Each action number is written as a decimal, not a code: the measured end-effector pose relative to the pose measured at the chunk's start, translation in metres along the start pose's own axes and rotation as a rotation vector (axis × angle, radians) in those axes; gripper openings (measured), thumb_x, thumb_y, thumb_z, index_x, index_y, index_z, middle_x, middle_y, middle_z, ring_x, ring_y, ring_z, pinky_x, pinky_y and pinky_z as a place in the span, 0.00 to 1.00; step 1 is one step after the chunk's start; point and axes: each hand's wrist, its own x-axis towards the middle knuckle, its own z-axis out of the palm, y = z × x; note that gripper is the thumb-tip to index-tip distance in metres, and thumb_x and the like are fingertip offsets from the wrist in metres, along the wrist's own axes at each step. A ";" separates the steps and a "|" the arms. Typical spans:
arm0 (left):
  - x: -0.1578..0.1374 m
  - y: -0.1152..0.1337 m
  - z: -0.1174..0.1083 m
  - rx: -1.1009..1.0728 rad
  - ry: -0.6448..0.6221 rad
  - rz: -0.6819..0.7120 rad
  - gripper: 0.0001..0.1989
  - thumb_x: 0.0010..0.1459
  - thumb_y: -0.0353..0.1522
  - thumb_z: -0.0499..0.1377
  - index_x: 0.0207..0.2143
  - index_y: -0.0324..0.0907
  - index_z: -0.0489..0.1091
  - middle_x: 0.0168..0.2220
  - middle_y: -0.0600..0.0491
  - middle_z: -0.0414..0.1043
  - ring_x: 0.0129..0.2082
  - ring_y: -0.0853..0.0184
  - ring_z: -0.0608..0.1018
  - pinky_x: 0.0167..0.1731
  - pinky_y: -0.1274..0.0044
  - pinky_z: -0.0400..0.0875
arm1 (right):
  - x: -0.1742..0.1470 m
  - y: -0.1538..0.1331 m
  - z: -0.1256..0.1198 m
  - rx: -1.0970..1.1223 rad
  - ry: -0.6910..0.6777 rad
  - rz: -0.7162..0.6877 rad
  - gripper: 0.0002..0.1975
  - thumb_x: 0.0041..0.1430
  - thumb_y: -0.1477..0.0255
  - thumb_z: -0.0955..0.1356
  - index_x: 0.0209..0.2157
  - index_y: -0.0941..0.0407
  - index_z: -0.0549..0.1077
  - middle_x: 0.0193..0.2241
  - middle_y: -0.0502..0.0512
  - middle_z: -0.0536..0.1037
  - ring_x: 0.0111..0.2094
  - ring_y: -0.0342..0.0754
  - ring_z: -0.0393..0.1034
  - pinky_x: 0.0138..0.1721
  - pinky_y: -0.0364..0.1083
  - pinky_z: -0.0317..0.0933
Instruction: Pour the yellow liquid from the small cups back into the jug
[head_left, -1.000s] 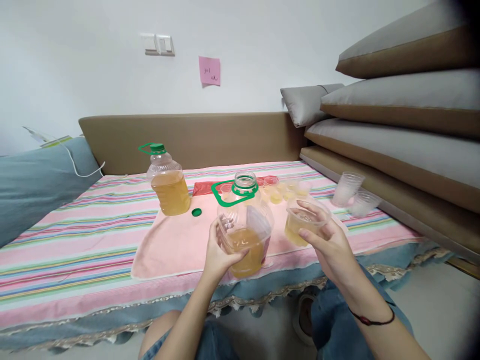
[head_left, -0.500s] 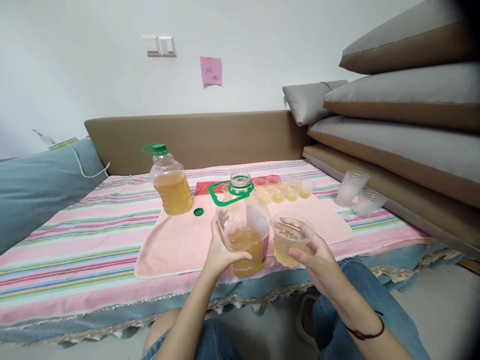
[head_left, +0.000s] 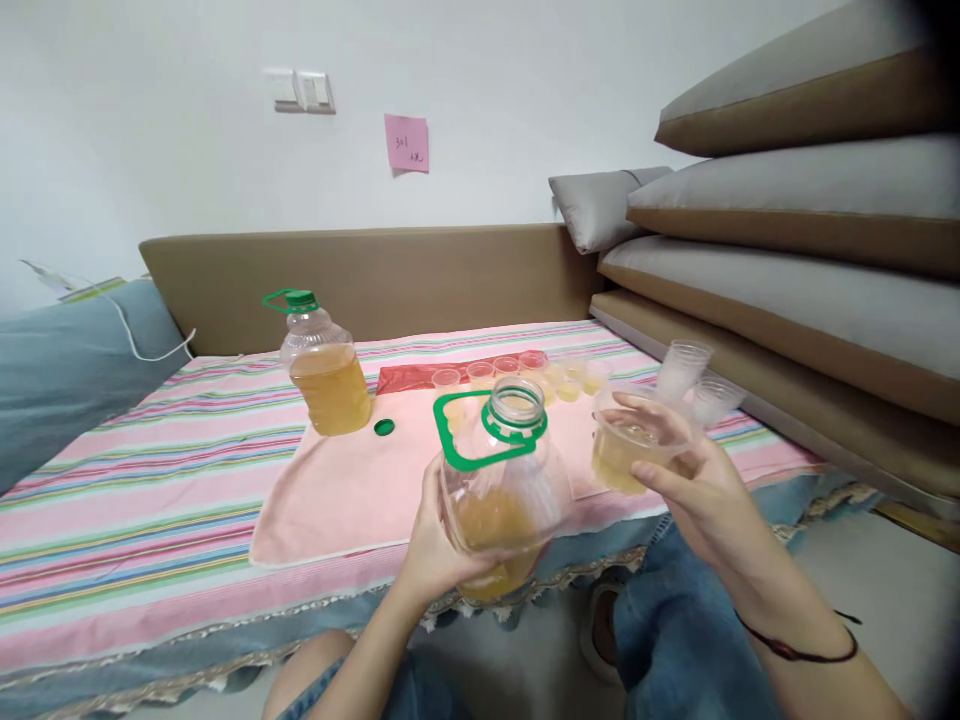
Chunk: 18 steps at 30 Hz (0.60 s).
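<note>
Clear plastic bottle with green cap and amber liquid (head_left: 330, 385): beyond the left hand and to its left, upright, unmoved on the bedding; only the view has shifted.
Small round green plastic cap (head_left: 384, 427): lying beyond the left hand, in the same spot as before.
Left hand (head_left: 439, 545): gripping the uncapped bottle from its left side, thumb toward the wearer; it has come lower in view since half a second ago.
Uncapped clear plastic bottle with green carry handle (head_left: 517, 500): in the left hand, part full of amber liquid. It now sits lower in view, its base in front of the cloth's edge; whether the base is supported is unclear.
Small clear plastic cups with pale yellow liquid (head_left: 568, 390): beyond both hands, grouped as earlier.
Round clear plastic tub of pale yellow liquid (head_left: 622, 455): in the right hand, now well apart from the uncapped bottle; half a second ago it was just beside it.
Stacked clear plastic cups (head_left: 686, 365): beyond the right hand, unchanged.
Right hand (head_left: 694, 475): fingers and thumb curled around the tub, farther right than before.
</note>
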 end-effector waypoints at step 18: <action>-0.055 -0.006 0.019 -0.039 -0.290 -0.154 0.59 0.32 0.36 0.76 0.65 0.48 0.51 0.66 0.39 0.57 0.65 0.41 0.64 0.65 0.49 0.57 | -0.032 -0.028 -0.016 -0.315 -0.036 -0.020 0.32 0.45 0.63 0.81 0.53 0.48 0.75 0.49 0.56 0.77 0.52 0.57 0.71 0.56 0.55 0.67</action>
